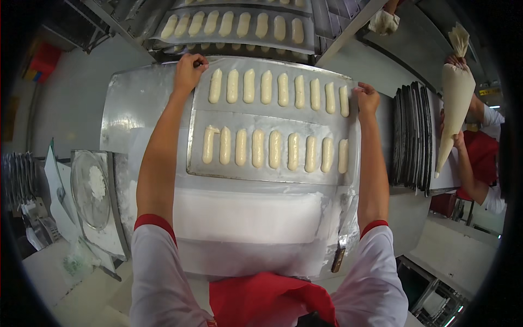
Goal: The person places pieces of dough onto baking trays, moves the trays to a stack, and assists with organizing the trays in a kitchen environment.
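A metal baking tray [190, 143] lined with paper lies before me, bearing two rows of piped batter fingers [266, 88]. At the tray's far left corner, my left hand [190, 72] pinches the edge of the lining paper [261, 118]. My right hand [367, 98] has its fingertips closed on the paper near the far right corner. Both arms reach around the tray's sides. Nearer to me, a white sheet or powdery area [249, 216] covers part of the worktop. A spatula with a wooden handle [338, 258] lies at the right near edge.
A rack holding trays of piped fingers [235, 39] stands just beyond the worktop. Stacked dark trays [410, 139] stand at the right, beside a co-worker's hands holding a filled piping bag [457, 94]. On the left is a round clear lid or dish [90, 190] with white material.
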The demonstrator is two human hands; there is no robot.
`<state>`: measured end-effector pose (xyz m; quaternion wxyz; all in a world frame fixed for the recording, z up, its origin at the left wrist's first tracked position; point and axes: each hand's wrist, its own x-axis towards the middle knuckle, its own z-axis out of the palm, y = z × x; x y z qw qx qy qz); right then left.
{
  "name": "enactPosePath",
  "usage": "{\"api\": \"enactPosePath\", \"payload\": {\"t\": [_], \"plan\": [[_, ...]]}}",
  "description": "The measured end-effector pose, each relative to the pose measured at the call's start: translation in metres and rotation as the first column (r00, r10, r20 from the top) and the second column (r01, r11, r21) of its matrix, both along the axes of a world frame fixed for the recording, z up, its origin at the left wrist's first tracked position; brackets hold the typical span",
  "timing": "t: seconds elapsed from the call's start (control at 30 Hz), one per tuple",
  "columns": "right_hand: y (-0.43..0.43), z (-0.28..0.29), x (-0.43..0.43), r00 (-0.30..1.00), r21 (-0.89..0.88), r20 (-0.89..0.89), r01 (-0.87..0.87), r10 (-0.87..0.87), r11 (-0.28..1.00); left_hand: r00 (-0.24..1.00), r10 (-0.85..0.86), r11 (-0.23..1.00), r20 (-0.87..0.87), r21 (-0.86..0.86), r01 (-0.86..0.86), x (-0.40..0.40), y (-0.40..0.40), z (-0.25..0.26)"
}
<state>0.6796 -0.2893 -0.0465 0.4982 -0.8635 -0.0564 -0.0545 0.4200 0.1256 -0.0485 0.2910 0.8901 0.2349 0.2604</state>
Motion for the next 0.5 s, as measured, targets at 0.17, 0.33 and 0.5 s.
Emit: {"api": "enactPosePath", "payload": {"t": [0.17,0.33,0.5], "plan": [[-0.031,-0.02,0.022,0.989,0.09,-0.125,-0.064,0.075,0.994,1.0,-0.005,0.991,-0.021,-0.133,0.003,0.007,0.003,0.002],[-0.027,-0.004,0.01,0.972,0.284,-0.151,-0.131,0.179,0.95,0.995,0.048,0.813,0.093,-0.581,0.015,0.001,0.0,0.007],[-0.038,0.019,-0.009,0.961,0.408,-0.117,-0.182,0.249,0.894,0.978,0.171,0.737,0.122,-0.674,-0.045,-0.001,-0.014,0.022]]}}
